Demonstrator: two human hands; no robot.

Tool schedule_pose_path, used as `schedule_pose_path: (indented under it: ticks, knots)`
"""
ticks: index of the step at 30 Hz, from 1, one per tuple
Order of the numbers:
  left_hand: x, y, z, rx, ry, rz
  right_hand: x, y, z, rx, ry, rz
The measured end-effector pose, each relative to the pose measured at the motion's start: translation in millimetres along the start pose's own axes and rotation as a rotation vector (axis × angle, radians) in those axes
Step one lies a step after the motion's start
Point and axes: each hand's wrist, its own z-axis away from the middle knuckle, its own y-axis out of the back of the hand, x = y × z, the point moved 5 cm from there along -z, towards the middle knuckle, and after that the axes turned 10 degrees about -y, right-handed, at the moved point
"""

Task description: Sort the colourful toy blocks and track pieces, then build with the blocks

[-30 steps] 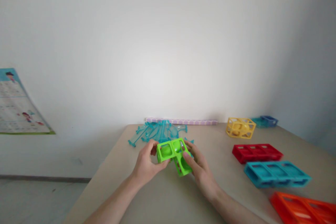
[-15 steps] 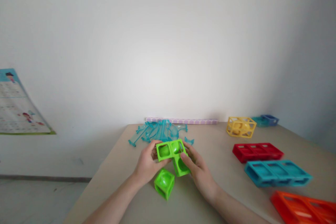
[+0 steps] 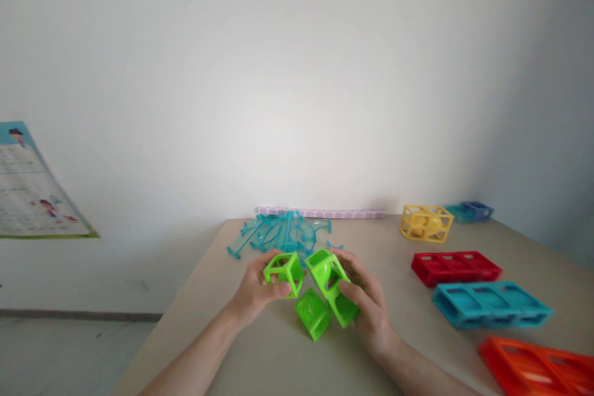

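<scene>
My left hand (image 3: pixel 253 291) is closed on a single green cube frame (image 3: pixel 285 274), its thumb along the lower edge. A green two-cube block (image 3: pixel 332 286) is gripped in my right hand (image 3: pixel 367 303), tilted down to the right, thumb on its side. A small gap separates the two held pieces. Between and below them, another green cube (image 3: pixel 313 314) with a ball shape inside rests on the table (image 3: pixel 260 359), close to the two-cube block.
Behind my hands lies a pile of translucent teal pieces (image 3: pixel 288 232), with a purple patterned strip (image 3: pixel 343 214) along the wall. On the right are yellow (image 3: pixel 426 224), red (image 3: pixel 455 268), teal (image 3: pixel 492 304) and orange (image 3: pixel 538 366) blocks, plus a blue piece (image 3: pixel 477 211) farther back.
The green three-cube piece has come apart into a single cube on the left and a two-cube block on the right. The loose green cube has shifted right and slightly up.
</scene>
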Motion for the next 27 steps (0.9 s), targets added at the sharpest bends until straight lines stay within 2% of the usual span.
schedule_pose_path:
  ticks: [3,6,11,17,23,27]
  knots:
    - [-2,-13.1,3,-0.109,0.086,0.021,2,10,-4,0.124,0.028,-0.11]
    - [-4,-23.3,5,-0.162,0.137,0.022,5,13,-8,0.188,-0.03,-0.214]
    - [-11,-25.5,7,-0.172,0.163,0.003,14,3,-7,0.103,-0.156,-0.255]
    - [-23,-30.0,13,-0.282,0.264,0.019,11,3,-2,0.078,-0.095,-0.172]
    - [-30,-28.7,19,-0.321,0.342,0.02,11,-3,-3,0.08,-0.191,-0.37]
    - [-29,-29.6,18,-0.38,0.292,-0.03,13,-4,-4,0.126,-0.302,-0.487]
